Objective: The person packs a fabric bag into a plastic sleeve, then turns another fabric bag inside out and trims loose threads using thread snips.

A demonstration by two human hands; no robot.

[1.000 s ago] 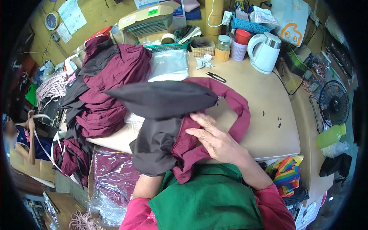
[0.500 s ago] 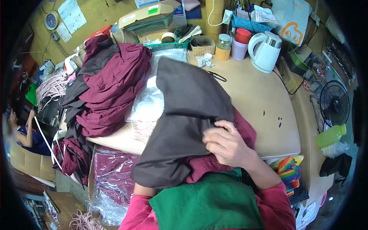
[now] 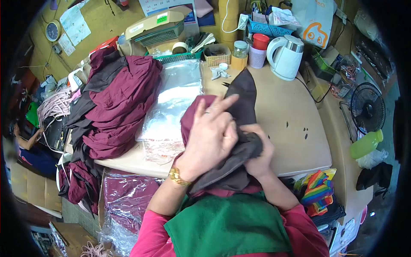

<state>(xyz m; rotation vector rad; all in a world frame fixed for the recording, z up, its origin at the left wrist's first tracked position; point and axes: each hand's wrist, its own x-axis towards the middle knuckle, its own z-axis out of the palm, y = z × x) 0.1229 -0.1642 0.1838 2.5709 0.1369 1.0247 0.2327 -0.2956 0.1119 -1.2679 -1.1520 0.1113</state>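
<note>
Both hands are bunched on a maroon and dark grey cloth bag [image 3: 242, 96] at the near edge of the table [image 3: 291, 128]. My left hand [image 3: 212, 132], with a gold bracelet at the wrist, presses flat on the folded fabric, fingers spread. My right hand [image 3: 257, 152] grips the grey fabric from below on the right. The cloth's grey end stretches away over the table toward the scissors, which it hides.
A heap of maroon and grey bags [image 3: 117, 100] fills the table's left side beside clear plastic sleeves [image 3: 171, 103]. A white kettle [image 3: 284, 51], jars and baskets stand at the back. A fan [image 3: 366, 109] and green bottle [image 3: 366, 145] are at right. Another person [image 3: 25, 145] sits far left.
The spread grey fabric has been gathered into a tight bundle. My left hand came up from under the cloth and now lies on top; my right hand shifted underneath.
</note>
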